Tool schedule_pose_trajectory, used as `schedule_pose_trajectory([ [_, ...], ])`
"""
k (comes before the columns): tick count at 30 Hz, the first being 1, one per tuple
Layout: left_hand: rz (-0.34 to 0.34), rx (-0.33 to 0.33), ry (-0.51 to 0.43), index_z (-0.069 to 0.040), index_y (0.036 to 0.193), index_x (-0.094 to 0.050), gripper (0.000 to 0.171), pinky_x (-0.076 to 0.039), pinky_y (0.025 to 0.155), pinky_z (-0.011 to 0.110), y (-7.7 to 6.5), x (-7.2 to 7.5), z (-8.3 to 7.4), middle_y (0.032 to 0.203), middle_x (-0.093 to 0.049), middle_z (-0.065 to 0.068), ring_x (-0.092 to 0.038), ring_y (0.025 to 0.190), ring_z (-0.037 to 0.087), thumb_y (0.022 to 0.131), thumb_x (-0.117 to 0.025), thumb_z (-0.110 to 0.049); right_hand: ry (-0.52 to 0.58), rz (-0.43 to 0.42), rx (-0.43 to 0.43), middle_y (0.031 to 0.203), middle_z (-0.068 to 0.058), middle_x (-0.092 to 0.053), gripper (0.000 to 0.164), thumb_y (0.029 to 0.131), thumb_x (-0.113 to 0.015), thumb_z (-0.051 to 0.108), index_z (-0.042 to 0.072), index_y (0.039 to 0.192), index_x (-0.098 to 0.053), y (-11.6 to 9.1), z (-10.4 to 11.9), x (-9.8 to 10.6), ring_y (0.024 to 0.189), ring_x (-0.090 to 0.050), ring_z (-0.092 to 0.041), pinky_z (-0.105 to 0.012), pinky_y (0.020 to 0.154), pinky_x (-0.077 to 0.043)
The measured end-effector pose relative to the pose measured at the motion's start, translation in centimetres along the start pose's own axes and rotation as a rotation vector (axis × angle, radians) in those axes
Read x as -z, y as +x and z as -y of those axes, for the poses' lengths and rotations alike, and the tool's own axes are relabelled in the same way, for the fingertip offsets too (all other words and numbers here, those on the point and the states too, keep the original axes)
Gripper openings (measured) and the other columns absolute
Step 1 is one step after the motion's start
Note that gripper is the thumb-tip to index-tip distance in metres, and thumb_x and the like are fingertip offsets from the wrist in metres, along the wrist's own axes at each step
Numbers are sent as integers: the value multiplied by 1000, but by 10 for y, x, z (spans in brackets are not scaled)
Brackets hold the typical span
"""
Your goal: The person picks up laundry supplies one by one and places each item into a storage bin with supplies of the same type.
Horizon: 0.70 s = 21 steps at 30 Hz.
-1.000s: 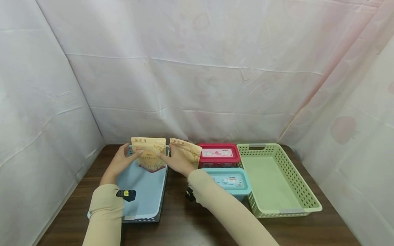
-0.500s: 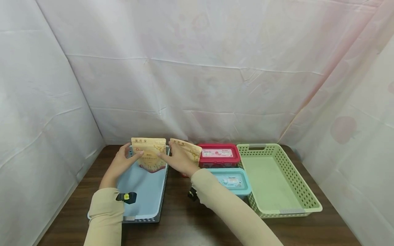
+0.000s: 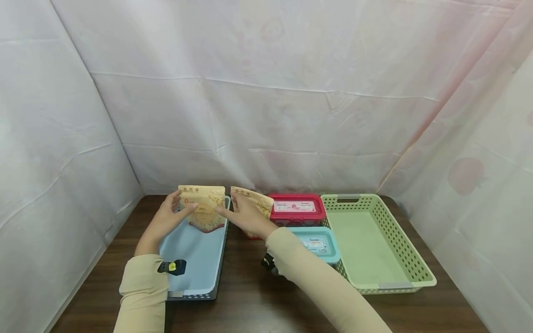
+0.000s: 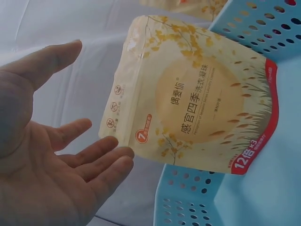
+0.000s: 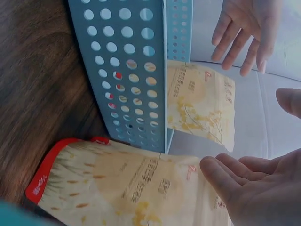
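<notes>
A cream-coloured laundry-bead pouch (image 3: 205,221) with a red base stands upright at the back of the blue basket (image 3: 187,259). Just left of its top edge is my left hand (image 3: 164,222), fingers extended and thumb apart; in the left wrist view the fingertips overlap the pouch's edge, and contact is unclear. A matching second pouch (image 5: 122,183) stands outside the basket, against its perforated right wall. My right hand (image 3: 247,216) is in front of this second pouch, its fingers loosely extended near the top and partly hiding it. Neither hand grips anything.
A red-lidded box (image 3: 296,207) and a light-blue-lidded box (image 3: 318,245) sit right of the pouches, the blue one partly behind my right sleeve. A green basket (image 3: 381,249) stands farther right. White cloth (image 3: 266,115) hangs behind the dark wooden table (image 3: 250,296).
My right wrist and sleeve have shifted slightly to the right. Both pouches stay where they were, and my left hand has barely moved.
</notes>
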<state>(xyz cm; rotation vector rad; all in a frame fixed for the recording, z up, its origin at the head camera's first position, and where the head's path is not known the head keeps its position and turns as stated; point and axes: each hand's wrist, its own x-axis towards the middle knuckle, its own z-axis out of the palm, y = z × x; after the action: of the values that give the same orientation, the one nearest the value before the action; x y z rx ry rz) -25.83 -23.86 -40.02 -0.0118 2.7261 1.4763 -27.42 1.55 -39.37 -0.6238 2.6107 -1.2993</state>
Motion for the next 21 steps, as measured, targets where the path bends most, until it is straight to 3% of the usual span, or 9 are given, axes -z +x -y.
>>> schedule_pose_trajectory([
  [9, 30, -109, -4, -4, 160, -11, 93, -32, 106, 70, -1, -10, -5, 158, -20, 31, -24, 142, 53, 97, -64, -48, -9, 40, 3, 157, -9, -37, 89, 95, -57, 62, 7, 158, -28, -11, -1, 16, 141, -39, -27, -50, 110, -39],
  [21, 60, -166, 30, -4, 157, -26, 82, -38, 103, 67, 2, -25, -16, 154, -32, 31, -33, 138, 53, 97, -64, -45, -82, 27, 71, 153, -14, -42, 78, 96, -63, 47, 8, 157, -32, -23, -4, 39, 135, -47, -30, -50, 105, -44],
])
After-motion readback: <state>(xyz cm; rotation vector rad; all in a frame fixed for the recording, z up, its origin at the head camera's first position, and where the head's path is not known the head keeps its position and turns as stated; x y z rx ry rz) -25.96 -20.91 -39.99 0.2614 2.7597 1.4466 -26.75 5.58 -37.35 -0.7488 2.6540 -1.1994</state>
